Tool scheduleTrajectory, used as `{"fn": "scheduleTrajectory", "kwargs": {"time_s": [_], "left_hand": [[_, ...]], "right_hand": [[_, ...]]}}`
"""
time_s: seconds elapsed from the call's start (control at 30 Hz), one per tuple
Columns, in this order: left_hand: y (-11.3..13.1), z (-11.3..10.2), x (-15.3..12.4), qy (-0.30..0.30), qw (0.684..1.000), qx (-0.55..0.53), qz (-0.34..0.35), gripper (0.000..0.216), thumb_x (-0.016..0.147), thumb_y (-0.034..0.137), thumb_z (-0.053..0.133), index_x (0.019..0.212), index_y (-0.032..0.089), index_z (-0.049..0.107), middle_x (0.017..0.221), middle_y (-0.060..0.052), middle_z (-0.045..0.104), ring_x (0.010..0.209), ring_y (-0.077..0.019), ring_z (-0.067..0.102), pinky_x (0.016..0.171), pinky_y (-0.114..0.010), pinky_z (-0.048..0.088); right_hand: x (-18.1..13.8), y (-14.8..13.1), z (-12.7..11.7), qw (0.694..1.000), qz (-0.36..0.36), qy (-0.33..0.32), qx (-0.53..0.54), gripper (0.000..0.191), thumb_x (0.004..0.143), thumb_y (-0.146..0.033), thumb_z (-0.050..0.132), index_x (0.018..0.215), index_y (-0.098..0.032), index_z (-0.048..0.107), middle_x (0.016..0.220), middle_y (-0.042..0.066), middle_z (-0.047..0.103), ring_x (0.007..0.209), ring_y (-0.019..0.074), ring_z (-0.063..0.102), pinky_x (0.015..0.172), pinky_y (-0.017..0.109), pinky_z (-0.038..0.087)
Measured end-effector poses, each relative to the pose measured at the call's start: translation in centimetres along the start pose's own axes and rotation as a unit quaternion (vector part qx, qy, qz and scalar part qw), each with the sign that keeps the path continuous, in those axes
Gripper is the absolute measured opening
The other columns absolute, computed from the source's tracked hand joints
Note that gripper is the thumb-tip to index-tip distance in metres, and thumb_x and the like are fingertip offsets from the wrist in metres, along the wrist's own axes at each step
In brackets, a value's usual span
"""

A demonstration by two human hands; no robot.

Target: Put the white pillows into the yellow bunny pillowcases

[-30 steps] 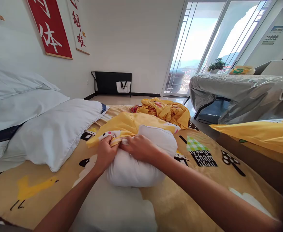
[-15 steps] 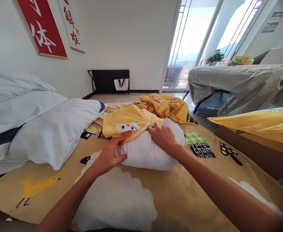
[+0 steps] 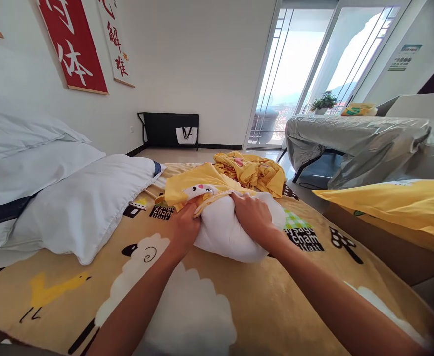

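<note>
A white pillow (image 3: 226, 235) lies bunched on the yellow patterned blanket (image 3: 276, 306) in the middle of the bed. A yellow pillowcase (image 3: 198, 185) with a cartoon print covers its far end. My left hand (image 3: 184, 228) is closed on the pillowcase's open edge at the pillow's left side. On top of the pillow, my right hand (image 3: 252, 212) presses down with its fingers curled at the pillowcase edge.
Several white pillows (image 3: 79, 202) are stacked at the left. A crumpled yellow cloth (image 3: 256, 170) lies beyond the pillow. Another yellow pillow (image 3: 398, 205) sits at the right beside a plastic-covered table (image 3: 365, 141). A black rack with a bag (image 3: 172, 129) stands at the far wall.
My left hand has moved from under the pillow's near corner up to the pillowcase edge. My right hand shifted slightly along the top of the pillow. The pillowcase sits further over the pillow.
</note>
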State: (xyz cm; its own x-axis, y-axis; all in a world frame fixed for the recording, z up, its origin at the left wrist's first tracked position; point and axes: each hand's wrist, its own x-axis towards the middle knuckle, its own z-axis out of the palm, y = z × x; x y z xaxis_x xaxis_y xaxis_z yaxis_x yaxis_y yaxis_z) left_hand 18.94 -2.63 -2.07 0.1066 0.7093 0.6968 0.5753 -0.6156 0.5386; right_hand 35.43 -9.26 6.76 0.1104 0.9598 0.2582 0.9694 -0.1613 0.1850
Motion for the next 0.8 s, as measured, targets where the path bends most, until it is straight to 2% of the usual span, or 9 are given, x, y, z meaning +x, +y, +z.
{"fn": "scheduleTrajectory", "kwargs": {"time_s": [0.1, 0.17, 0.27, 0.4, 0.47, 0.53, 0.63, 0.7, 0.8], "left_hand": [[1.8, -0.8, 3.0, 0.092, 0.995, 0.029, -0.019, 0.015, 0.072, 0.012, 0.046, 0.060, 0.021, 0.044, 0.062, 0.000, 0.053, 0.063, -0.0147, 0.047, 0.063, -0.026, 0.036], [2.6, -1.7, 4.8, 0.160, 0.986, 0.039, -0.032, 0.021, 0.071, 0.012, 0.047, 0.057, 0.021, 0.035, 0.056, 0.003, 0.043, 0.057, -0.0123, 0.038, 0.059, -0.025, 0.030], [2.7, -2.7, 6.4, 0.188, 0.981, 0.031, -0.029, 0.026, 0.069, 0.012, 0.048, 0.055, 0.020, 0.028, 0.053, 0.005, 0.033, 0.054, -0.0103, 0.026, 0.055, -0.025, 0.022], [2.0, -2.4, 6.3, 0.138, 0.990, -0.017, -0.033, 0.031, 0.063, 0.013, 0.052, 0.051, 0.019, 0.024, 0.049, 0.007, 0.024, 0.051, -0.0089, 0.020, 0.051, -0.025, 0.018], [1.8, -1.6, 5.7, 0.127, 0.990, -0.053, -0.035, 0.030, 0.062, 0.012, 0.051, 0.052, 0.020, 0.024, 0.049, 0.007, 0.023, 0.050, -0.0086, 0.021, 0.050, -0.024, 0.019], [1.9, -0.4, 4.6, 0.134, 0.989, -0.058, -0.018, 0.025, 0.061, 0.008, 0.048, 0.053, 0.020, 0.027, 0.049, 0.007, 0.026, 0.049, -0.0085, 0.025, 0.049, -0.022, 0.022], [2.0, 1.0, 1.9, 0.112, 0.990, -0.010, 0.081, 0.022, 0.064, 0.004, 0.046, 0.057, 0.020, 0.033, 0.052, 0.006, 0.036, 0.050, -0.0097, 0.035, 0.051, -0.022, 0.029], [1.7, 0.9, -0.2, 0.064, 0.983, 0.023, 0.172, 0.018, 0.071, 0.005, 0.047, 0.063, 0.020, 0.041, 0.059, 0.002, 0.045, 0.058, -0.0130, 0.044, 0.056, -0.023, 0.036], [-0.1, -0.9, -2.5, -0.028, 0.957, 0.057, 0.283, 0.021, 0.073, 0.004, 0.045, 0.091, 0.014, 0.053, 0.080, -0.008, 0.057, 0.079, -0.0202, 0.051, 0.073, -0.031, 0.046]], "right_hand": [[-0.4, 0.2, -2.5, 0.997, 0.006, 0.061, 0.037, 0.041, 0.094, -0.020, 0.032, 0.130, -0.027, 0.050, 0.098, 0.009, 0.063, 0.075, 0.0202, 0.063, 0.061, 0.028, 0.040], [-0.7, 0.4, -3.6, 0.989, -0.024, 0.130, 0.073, 0.045, 0.095, -0.023, 0.033, 0.138, -0.032, 0.043, 0.101, 0.006, 0.062, 0.076, 0.0181, 0.061, 0.062, 0.028, 0.039], [-1.1, 0.6, -4.0, 0.970, -0.101, 0.192, 0.109, 0.045, 0.098, -0.033, 0.026, 0.141, -0.035, 0.040, 0.099, 0.006, 0.060, 0.080, 0.0173, 0.059, 0.065, 0.027, 0.040], [-1.6, 0.0, -2.5, 0.966, -0.202, 0.147, 0.074, 0.059, 0.090, -0.064, 0.033, 0.144, -0.040, 0.032, 0.109, 0.010, 0.057, 0.081, 0.0210, 0.061, 0.062, 0.029, 0.042], [-1.3, -0.8, -1.3, 0.972, -0.202, 0.112, 0.043, 0.060, 0.089, -0.063, 0.036, 0.145, -0.041, 0.029, 0.112, 0.011, 0.057, 0.076, 0.0214, 0.062, 0.059, 0.029, 0.042], [-0.7, -1.6, 0.1, 0.981, -0.174, 0.079, 0.027, 0.052, 0.092, -0.054, 0.037, 0.141, -0.038, 0.037, 0.109, 0.012, 0.059, 0.072, 0.0208, 0.063, 0.057, 0.029, 0.042], [0.0, -2.3, 2.2, 0.988, -0.152, 0.017, 0.022, 0.036, 0.093, -0.040, 0.039, 0.112, -0.024, 0.065, 0.096, 0.012, 0.063, 0.071, 0.0211, 0.064, 0.057, 0.028, 0.042], [-0.2, -2.0, 3.5, 0.988, -0.152, 0.000, 0.030, 0.036, 0.093, -0.037, 0.037, 0.094, -0.020, 0.068, 0.092, 0.012, 0.064, 0.073, 0.0214, 0.064, 0.058, 0.028, 0.041], [-1.2, -1.0, 4.9, 0.988, -0.145, 0.017, 0.046, 0.037, 0.095, -0.040, 0.034, 0.105, -0.024, 0.065, 0.103, 0.011, 0.063, 0.074, 0.0198, 0.064, 0.057, 0.027, 0.040]]}}
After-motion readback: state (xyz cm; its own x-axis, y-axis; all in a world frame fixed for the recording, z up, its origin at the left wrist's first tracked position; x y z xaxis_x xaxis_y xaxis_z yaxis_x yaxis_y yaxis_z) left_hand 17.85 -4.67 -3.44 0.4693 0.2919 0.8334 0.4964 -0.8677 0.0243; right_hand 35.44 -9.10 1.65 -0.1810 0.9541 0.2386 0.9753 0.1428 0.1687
